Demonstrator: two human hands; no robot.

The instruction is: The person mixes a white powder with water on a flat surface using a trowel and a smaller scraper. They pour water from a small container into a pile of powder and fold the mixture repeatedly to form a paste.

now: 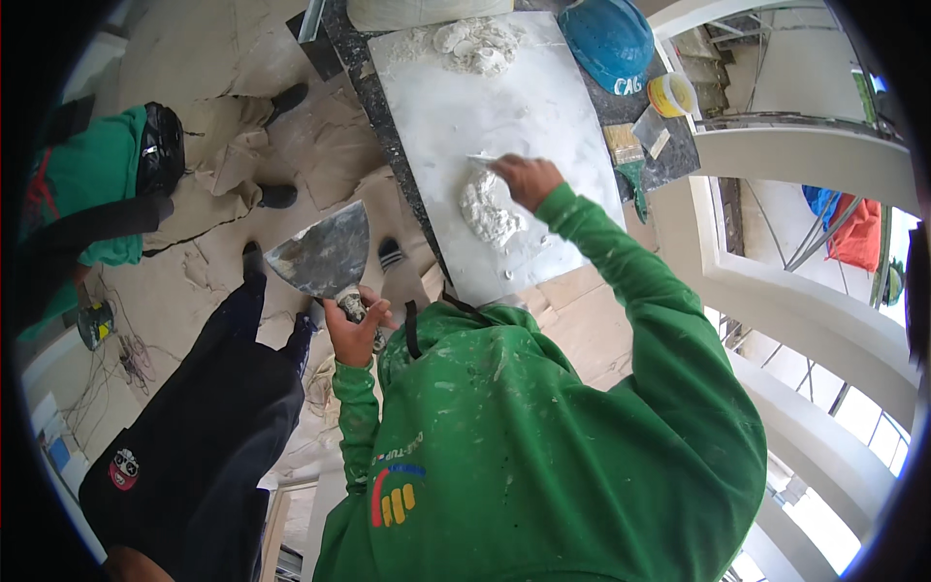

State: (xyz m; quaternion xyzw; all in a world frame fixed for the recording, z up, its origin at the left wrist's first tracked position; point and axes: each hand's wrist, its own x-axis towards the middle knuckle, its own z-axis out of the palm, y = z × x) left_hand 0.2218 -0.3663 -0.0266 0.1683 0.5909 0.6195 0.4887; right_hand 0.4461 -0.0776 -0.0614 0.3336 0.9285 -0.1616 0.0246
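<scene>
1. Gripping a wide scraper [325, 254] with the left hand [359, 327], curling fingers around the handle and pointing the broad grey blade away from the body, off the left side of a white board [429, 109].
2. Across on the board, pinching a thin pale tool [479, 157] in the right hand [529, 181], fingers narrowing down on it, and pointing it leftward just beside the far edge of a white mound [481, 209].
3. Finding that mound lying on the middle of the board, spotting a second lump [477, 47] at the far end, and seeing everything resting on a dark speckled surface [684, 155].
4. Looking soft and pasty, probably fairly dense; likely smearing under bare fingers, so calling for scooping from beneath with a blade.
5. Judging the scraper next: probably feeling light, staying stiff near the handle and flexing slightly toward the wide edge.
6. Noticing white crust around the handle, possibly turning gritty or slippery; best gripping there, firmly, avoiding the blade's edge.
</scene>
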